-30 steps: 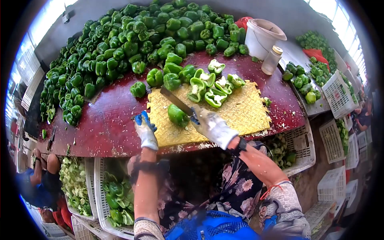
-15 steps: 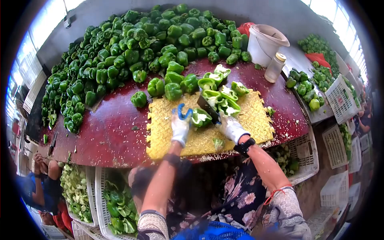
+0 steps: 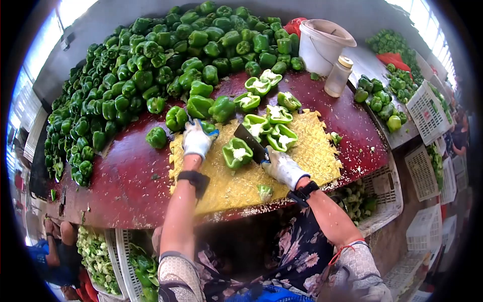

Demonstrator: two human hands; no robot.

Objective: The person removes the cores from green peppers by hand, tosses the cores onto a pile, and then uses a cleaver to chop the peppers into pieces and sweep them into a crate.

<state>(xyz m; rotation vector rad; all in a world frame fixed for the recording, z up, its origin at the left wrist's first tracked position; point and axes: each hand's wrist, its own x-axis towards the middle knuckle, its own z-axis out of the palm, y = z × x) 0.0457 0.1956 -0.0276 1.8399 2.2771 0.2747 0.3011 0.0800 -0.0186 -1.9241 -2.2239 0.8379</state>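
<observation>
My left hand (image 3: 197, 141), in a white glove with blue at a fingertip, is at the near edge of the whole peppers. Its fingers and thumb go round a green bell pepper (image 3: 207, 127), which the glove partly hides. My right hand (image 3: 284, 170), also gloved, grips a knife (image 3: 248, 142) with a wide dark blade; its handle is hidden. Left of the blade lies a pepper half (image 3: 237, 153), cut side up, on the yellow mat (image 3: 221, 189). Several more cut halves (image 3: 280, 137) lie beyond the knife, showing pale cores.
A large heap of whole peppers (image 3: 143, 78) covers the back of the red table (image 3: 131, 189). A white bucket (image 3: 322, 50) and a jar (image 3: 338, 78) stand at back right. Crates (image 3: 385, 189) with pepper pieces sit below the table edge. Another person's arm (image 3: 52, 246) shows at far left.
My left hand has moved away from the cut half, forward and left onto a whole pepper. The knife stays in my right hand beside the cut half. The whole view has shifted slightly.
</observation>
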